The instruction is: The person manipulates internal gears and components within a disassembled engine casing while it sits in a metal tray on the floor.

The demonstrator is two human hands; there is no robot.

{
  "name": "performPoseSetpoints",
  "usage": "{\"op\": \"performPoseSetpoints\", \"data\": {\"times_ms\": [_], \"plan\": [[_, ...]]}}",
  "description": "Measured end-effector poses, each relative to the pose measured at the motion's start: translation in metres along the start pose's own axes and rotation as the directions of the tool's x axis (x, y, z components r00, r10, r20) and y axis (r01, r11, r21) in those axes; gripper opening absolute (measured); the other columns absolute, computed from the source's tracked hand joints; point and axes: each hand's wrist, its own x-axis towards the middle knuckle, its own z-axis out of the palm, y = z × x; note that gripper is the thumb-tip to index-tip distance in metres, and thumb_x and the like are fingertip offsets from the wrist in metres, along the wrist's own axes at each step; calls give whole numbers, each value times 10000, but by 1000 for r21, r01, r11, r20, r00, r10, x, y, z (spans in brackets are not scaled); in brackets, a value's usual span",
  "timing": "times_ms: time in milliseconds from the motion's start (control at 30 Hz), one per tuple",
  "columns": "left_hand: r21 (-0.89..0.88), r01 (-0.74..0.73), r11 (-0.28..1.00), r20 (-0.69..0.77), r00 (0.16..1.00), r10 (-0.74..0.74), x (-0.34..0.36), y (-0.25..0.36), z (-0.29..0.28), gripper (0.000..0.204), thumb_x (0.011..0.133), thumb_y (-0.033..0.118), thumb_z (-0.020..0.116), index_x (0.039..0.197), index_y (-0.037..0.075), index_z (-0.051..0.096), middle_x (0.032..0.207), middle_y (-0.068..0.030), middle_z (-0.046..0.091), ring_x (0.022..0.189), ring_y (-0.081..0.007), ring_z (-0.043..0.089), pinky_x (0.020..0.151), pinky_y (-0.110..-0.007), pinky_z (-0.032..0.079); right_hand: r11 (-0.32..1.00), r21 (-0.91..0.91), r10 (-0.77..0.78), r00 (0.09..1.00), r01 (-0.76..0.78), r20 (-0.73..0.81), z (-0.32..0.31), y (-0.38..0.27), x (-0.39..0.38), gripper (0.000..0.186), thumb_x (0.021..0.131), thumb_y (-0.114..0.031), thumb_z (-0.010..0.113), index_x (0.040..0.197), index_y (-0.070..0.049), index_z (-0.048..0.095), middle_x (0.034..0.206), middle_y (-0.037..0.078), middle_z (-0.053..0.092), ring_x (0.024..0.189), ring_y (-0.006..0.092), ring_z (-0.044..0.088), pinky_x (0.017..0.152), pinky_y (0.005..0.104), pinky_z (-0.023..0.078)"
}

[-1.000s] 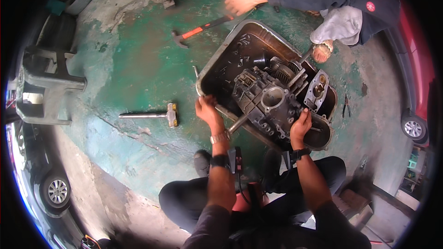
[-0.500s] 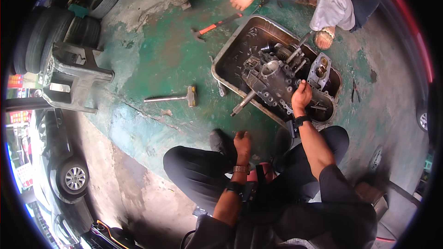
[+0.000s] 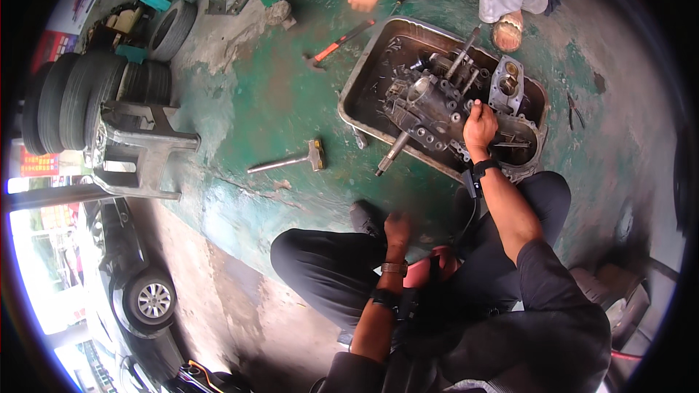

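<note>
Gearbox (image 3: 444, 108) first, since that's what the person's working on: it's in a metal tray on a worn green floor (image 3: 269, 120). Now big stuff down to small. Dark car (image 3: 138, 287) over on the left, then a row of tyres (image 3: 76, 102), then a grubby grey stool (image 3: 135, 135) tipped over. Next is the tray (image 3: 375, 94), oily brown inside, with the gearbox filling its middle. One shaft (image 3: 393, 153) pokes out over the near rim, pretty scruffy looking. Right beside the gearbox there's a paler metal piece (image 3: 499, 96) with a hole in it. Sledgehammer (image 3: 291, 162) lies on the floor left of the tray, and a hammer with an orange handle (image 3: 336, 45) sits up past it. Hands: the right hand (image 3: 480, 127) is at the gearbox's right end, thumb up, fingers curled, but can't tell if it's really gripping. Left hand (image 3: 397, 228) is a blur near a dark shoe (image 3: 366, 218), well apart from the gearbox; can't tell how wide it is. Pliers (image 3: 575, 111) lie on the floor right of the tray.
</note>
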Motion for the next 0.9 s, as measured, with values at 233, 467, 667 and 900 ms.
{"op": "performPoseSetpoints", "data": {"times_ms": [233,467,667,900], "plan": [[187,-103,977,2,995,104,11,-34,-3,227,835,194,572,806,-22,634,648,-95,628,550,-171,591,498,-318,465,999,-18,40,999,-40,4,3,-14,3,383,911,-333,455,721,-35,602,768,187,626,739,399,576,698,494,435],[659,-300,690,99,944,316,-1,-22,-37,203,811,197,549,786,15,636,769,-185,650,731,-359,636,639,-437,508,965,-128,249,951,-228,185,22,-39,-12,485,923,-464,351,835,-77,631,831,185,651,805,421,600,680,523,457],[382,-106,918,-88,985,150,22,-95,12,216,776,202,589,805,-6,637,827,-244,641,804,-415,625,690,-456,512,949,-246,288,864,-199,414,24,17,-7,685,895,-645,250,1131,-125,627,1147,185,606,997,424,578,854,495,441],[136,-82,987,-124,987,99,1,-22,17,229,768,188,582,817,-26,646,838,-265,637,853,-410,630,712,-449,505,923,-288,356,853,-256,382,35,62,31,735,897,-642,233,1208,-75,584,1164,218,594,1082,428,539,920,487,407]]}}
